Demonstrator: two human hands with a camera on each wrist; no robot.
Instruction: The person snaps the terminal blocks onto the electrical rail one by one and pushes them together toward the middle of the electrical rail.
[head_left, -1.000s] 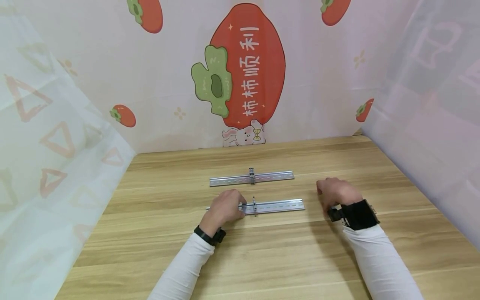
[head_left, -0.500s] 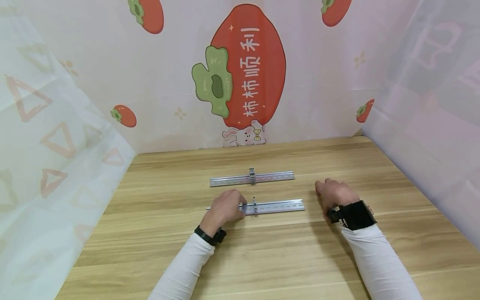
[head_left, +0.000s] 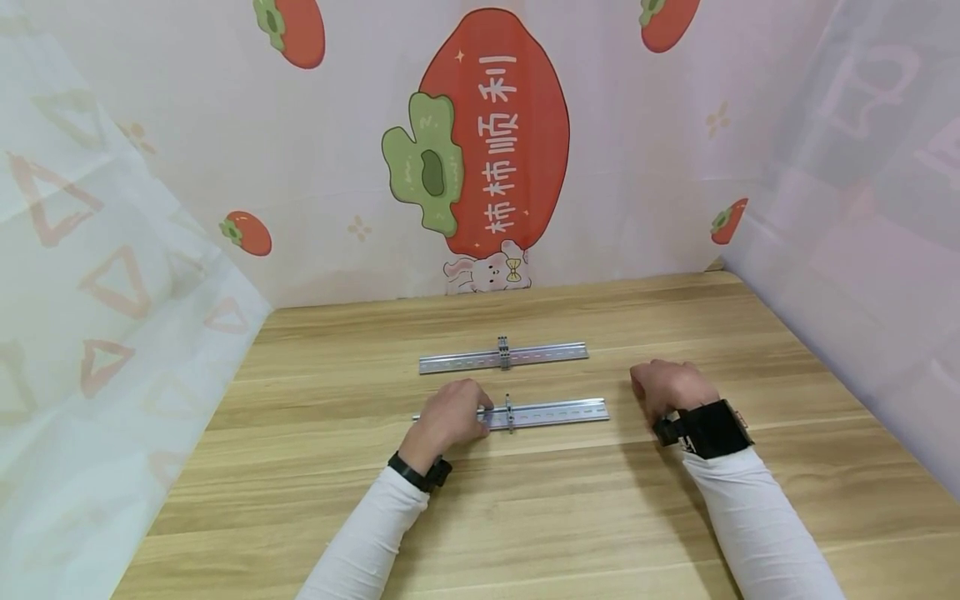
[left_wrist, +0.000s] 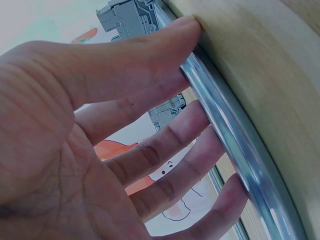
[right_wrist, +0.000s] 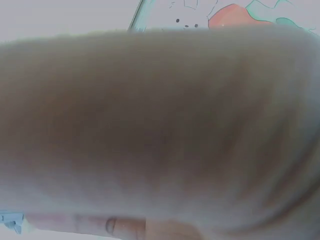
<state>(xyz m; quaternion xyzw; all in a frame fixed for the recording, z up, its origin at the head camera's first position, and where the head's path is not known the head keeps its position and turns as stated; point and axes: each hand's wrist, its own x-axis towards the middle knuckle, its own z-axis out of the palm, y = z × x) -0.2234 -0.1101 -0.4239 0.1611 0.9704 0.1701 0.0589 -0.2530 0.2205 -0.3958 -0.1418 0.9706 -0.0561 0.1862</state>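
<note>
My left hand (head_left: pixel 446 417) grips the left part of the nearer slotted metal DIN rail (head_left: pixel 558 413), thumb on one edge and fingertips along the other (left_wrist: pixel 230 127). Just right of the thumb, a thin grey terminal block (head_left: pixel 509 414) stands on that rail. My right hand (head_left: pixel 675 387) is to the right of both rails, low over the table, its fingers curled down. In the right wrist view a corner of a blue-grey terminal block (right_wrist: pixel 11 220) shows at a fingertip; the palm hides most of it.
Behind the nearer rail lies a second DIN rail (head_left: pixel 457 362) with a small stack of grey terminal blocks (head_left: pixel 503 353) near its middle. Both rest on a wooden table (head_left: pixel 525 517). Printed cloth (head_left: pixel 630 167) closes off the back and both sides.
My right hand has shifted very slightly left. The left hand and both rails have stayed in place.
</note>
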